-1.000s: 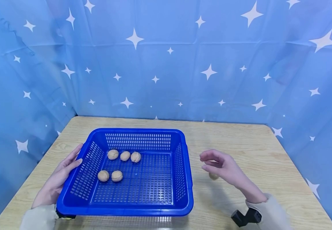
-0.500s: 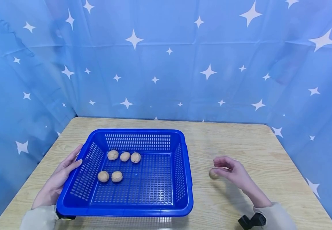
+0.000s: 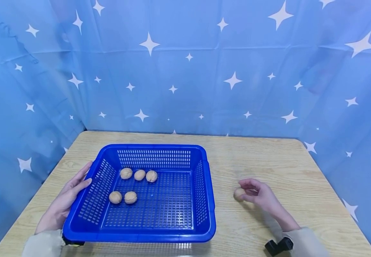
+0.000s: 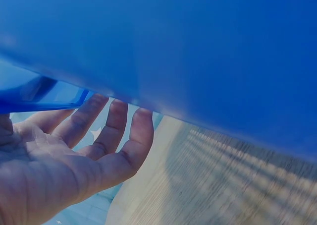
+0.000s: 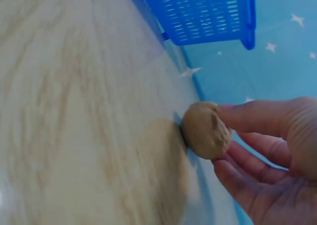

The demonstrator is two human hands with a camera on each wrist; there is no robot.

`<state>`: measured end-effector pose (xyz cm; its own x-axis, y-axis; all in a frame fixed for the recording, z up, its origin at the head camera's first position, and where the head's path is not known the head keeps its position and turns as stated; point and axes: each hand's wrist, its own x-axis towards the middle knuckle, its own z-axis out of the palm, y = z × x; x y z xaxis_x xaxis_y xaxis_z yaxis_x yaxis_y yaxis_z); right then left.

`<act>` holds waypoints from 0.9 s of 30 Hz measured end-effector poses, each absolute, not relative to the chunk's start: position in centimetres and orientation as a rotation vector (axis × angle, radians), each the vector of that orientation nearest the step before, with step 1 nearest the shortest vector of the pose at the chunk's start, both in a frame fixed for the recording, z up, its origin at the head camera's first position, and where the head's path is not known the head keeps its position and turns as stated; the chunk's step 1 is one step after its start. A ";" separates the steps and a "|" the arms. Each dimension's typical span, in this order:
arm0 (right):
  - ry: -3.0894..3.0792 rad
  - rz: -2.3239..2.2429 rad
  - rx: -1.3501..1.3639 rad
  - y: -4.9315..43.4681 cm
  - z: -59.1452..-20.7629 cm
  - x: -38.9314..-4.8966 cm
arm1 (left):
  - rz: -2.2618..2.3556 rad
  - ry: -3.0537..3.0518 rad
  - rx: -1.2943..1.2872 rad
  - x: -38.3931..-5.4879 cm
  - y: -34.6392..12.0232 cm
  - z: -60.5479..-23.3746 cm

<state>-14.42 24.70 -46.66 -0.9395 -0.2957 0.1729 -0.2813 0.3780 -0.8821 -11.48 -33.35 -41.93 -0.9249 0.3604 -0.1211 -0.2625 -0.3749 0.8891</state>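
Note:
A blue plastic basket [image 3: 192,235] with slotted walls takes up the left and middle of the table in the head view. Several walnuts [image 3: 130,197] lie on its floor, toward its left side. My left hand [image 3: 64,200] holds the basket's left rim, thumb on top; in the left wrist view its fingers [image 4: 141,131] bend up under the blue edge. Right of the basket, my right hand [image 3: 265,198] pinches a single walnut [image 5: 204,131] between thumb and fingers. That walnut is low at the tabletop; whether it still touches the wood I cannot tell.
The light wooden table [image 3: 288,167] extends behind and to the right of the basket. Blue curtains [image 3: 185,71] with white stars stand along its back and sides. A black wrist device [image 3: 278,246] sits by the right sleeve [image 3: 305,242].
My right hand has moved right and down to the loose walnut, and its fingers have closed on it. My left hand and the basket look unmoved.

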 end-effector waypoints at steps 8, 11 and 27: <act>2.623 -1.602 -0.567 24.5 -47.2 -14.6 | 2.334 1.461 0.131 -11.3 -33.3 -42.0; 2.635 -1.585 -0.569 24.4 -47.3 -14.6 | 2.341 1.442 0.124 -11.4 -33.2 -42.0; 2.694 -1.395 -0.484 24.1 -46.8 -15.8 | 2.361 1.397 0.082 -11.4 -33.1 -41.6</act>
<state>-15.78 24.15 -46.79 -0.9480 -0.3077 0.0819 -0.2445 0.5387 -0.8062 -11.36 -33.11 -41.65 -0.9205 0.3619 -0.1472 -0.3033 -0.4243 0.8532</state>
